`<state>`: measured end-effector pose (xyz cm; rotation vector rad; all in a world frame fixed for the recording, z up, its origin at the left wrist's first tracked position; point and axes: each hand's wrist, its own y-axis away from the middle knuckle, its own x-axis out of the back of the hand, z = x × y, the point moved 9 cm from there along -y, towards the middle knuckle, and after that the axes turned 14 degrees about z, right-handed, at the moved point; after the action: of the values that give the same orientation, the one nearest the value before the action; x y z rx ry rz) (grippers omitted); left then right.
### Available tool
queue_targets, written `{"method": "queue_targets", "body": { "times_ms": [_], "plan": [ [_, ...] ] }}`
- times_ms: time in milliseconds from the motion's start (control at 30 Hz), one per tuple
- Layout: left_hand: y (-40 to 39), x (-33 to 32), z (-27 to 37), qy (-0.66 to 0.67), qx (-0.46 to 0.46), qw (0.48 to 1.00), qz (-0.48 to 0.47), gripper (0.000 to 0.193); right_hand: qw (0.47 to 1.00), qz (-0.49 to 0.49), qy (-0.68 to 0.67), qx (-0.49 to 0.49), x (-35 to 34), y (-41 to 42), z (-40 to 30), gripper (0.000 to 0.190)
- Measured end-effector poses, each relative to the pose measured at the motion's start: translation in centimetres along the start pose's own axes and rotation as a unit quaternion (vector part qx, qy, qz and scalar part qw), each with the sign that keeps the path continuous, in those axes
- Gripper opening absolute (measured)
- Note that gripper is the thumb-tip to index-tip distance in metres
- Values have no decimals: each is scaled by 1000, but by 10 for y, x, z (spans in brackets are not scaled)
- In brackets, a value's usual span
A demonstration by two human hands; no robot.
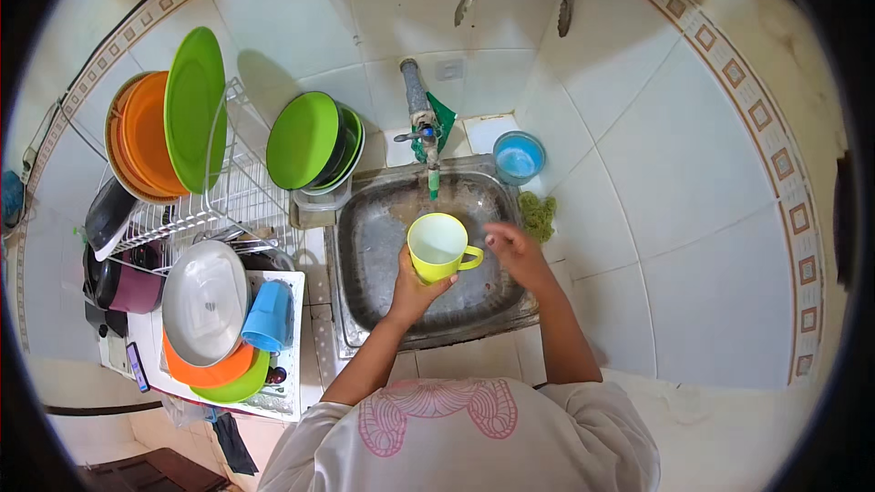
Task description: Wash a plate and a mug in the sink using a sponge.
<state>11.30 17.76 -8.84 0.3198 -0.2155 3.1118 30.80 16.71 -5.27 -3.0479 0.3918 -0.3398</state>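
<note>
A yellow-green mug [437, 246] with a pale inside is held over the metal sink [362, 287] by my left hand [414, 290], its handle pointing right. My right hand [514, 254] hovers just right of that handle, apart from it, fingers loosely spread and holding nothing. Above the mug is the tap [425, 130], with a blue-marked lever and a green piece on its spout. On the ledge by the sink's right side lies a green scouring pad [538, 216]. Behind the pad stands a blue bowl [519, 156] with whitish contents.
Left of the sink, a wire dish rack [239, 171] holds orange plates [147, 137] and a green plate [196, 109]. Green bowls [304, 140] are stacked beside it. A white tray [295, 355] bears plates and a blue cup [268, 318]. A tiled wall [711, 219] bounds the right.
</note>
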Motion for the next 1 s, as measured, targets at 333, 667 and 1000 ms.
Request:
{"method": "queue_targets", "body": {
  "times_ms": [333,667,1000],
  "plan": [
    [-1,13,7,-43,-54,996,54,90,782,223,572,101,54,-52,76,31],
    [3,21,-13,-72,-32,995,54,89,867,231,385,215,70,-108,-28,27],
    [0,24,-20,-83,7,996,34,89,861,35,490,132,38,-211,57,23]
  ]
}}
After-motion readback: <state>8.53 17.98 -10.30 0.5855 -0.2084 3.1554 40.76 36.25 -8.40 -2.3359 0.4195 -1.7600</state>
